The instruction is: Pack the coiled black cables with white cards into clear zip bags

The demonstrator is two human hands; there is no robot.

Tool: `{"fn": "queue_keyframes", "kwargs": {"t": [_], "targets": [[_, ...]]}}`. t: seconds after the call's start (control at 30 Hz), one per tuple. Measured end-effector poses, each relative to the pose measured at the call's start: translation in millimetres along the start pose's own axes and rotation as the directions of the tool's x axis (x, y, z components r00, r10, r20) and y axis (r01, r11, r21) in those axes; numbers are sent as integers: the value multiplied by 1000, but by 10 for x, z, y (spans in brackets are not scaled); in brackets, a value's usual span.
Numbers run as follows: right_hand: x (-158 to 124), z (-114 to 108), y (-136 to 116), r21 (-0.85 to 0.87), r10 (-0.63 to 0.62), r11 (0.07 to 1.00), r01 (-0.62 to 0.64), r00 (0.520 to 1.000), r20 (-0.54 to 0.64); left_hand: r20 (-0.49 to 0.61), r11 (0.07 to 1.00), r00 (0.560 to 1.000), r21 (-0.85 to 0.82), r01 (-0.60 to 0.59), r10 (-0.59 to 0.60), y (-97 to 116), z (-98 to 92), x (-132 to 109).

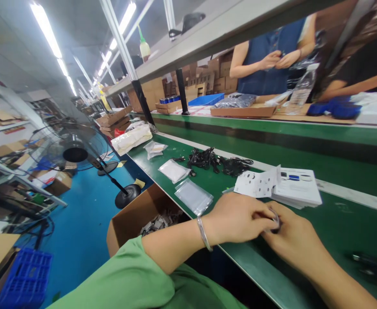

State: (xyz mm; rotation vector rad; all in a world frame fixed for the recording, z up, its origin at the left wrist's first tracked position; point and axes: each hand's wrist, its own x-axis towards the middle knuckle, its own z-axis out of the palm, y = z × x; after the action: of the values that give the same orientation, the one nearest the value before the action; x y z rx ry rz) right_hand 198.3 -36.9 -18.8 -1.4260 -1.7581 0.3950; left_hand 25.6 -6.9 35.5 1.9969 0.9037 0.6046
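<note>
The small dark part is pinched between the person's two hands, just above the green workbench and close to its near edge. A thin shiny loop shows on it, but the fingers cover too much to tell exactly what it is. The fingers of the left hand are pressed together, their tips meeting the part from one side, while the right hand curls its fingers around it from the other. A metal bangle circles the left wrist, and a green sleeve covers the upper arm. Just beyond the hands lies a stack of printed cards, with a clear plastic bag to its left. Farther along the bench are a white-filled plastic bag and a tangle of black cables. A dark, blurred object lies near the bench's right corner. Below the bench's left edge, an open cardboard box holds grey metal pieces. Across the next green bench, a person in a denim top holds something small in both hands, beside a person in black and a plastic water bottle.
</note>
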Motion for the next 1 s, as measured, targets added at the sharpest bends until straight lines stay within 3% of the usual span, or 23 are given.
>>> {"fn": "queue_keyframes", "kwargs": {"t": [0.1,0.2,0.27,0.43,0.6,0.73,0.87,1.0], "targets": [[-19,10,90,-15,31,999,-31,999,-6,13,971,992,201,-127,127,21,57,-38],[-22,10,112,-7,57,998,-57,998,-7,-88,958,987,267,-110,138,7,36,-51],[-13,-10,64,29,95,995,-95,995,8,-97,963,989,253,-88,116,-23,-16,-39],[10,-122,-51,395,216,892,-219,975,53,-62,997,996,26,73,-71,-97,-177,0],[-7,-161,-32,396,383,853,-340,923,-31,-106,936,980,-327,127,-170,-144,-186,2],[-13,-139,-64,410,305,866,-287,952,23,-70,886,977,-438,153,-203,-150,-174,14],[-17,-153,-68,362,227,899,-244,970,91,52,898,984,-402,178,-172,-145,-195,15],[-37,-185,-76,305,139,937,-170,983,120,35,935,992,-331,127,-122,-177,-148,-27]]}}
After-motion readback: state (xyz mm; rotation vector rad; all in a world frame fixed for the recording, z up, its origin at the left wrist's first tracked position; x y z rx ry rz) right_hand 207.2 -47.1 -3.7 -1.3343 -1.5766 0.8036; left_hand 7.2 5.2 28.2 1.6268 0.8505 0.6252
